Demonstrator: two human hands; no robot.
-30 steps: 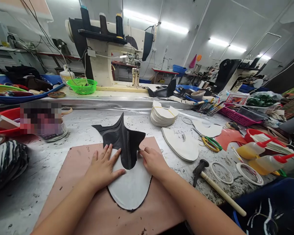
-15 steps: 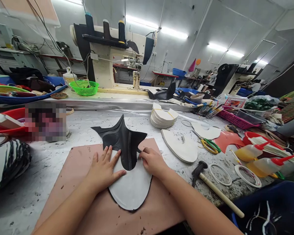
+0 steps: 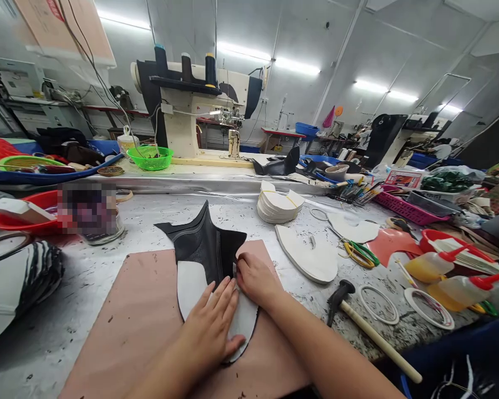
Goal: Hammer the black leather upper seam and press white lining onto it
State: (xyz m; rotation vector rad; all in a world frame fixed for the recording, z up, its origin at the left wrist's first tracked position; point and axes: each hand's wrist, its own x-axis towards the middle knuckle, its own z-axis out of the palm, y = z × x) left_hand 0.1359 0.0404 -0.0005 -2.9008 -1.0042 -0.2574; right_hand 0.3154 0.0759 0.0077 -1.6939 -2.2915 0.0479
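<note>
A black leather shoe upper (image 3: 202,244) lies on the pink board (image 3: 125,310), its pointed end away from me. A rounded white backing piece (image 3: 190,282) with a black edge covers its near part. My left hand (image 3: 216,316) rests flat on this white piece, fingers stretched forward and thumb out to the right. At the right edge of the upper, where black leather meets white, my right hand (image 3: 260,280) has its fingers curled and pinching the edge. The left hand hides much of the white piece's middle.
A hammer (image 3: 370,327) lies right of the board, near white rings (image 3: 378,305) and glue bottles (image 3: 432,265). White pieces (image 3: 307,252) lie behind it, with green-and-yellow scissors (image 3: 360,254). Stacked pieces (image 3: 20,288) are at left. A sewing machine (image 3: 178,116) stands at the back.
My left hand has moved right and nearer, from the left side of the white piece onto its middle. The right hand stays at the right edge. The view has shifted slightly.
</note>
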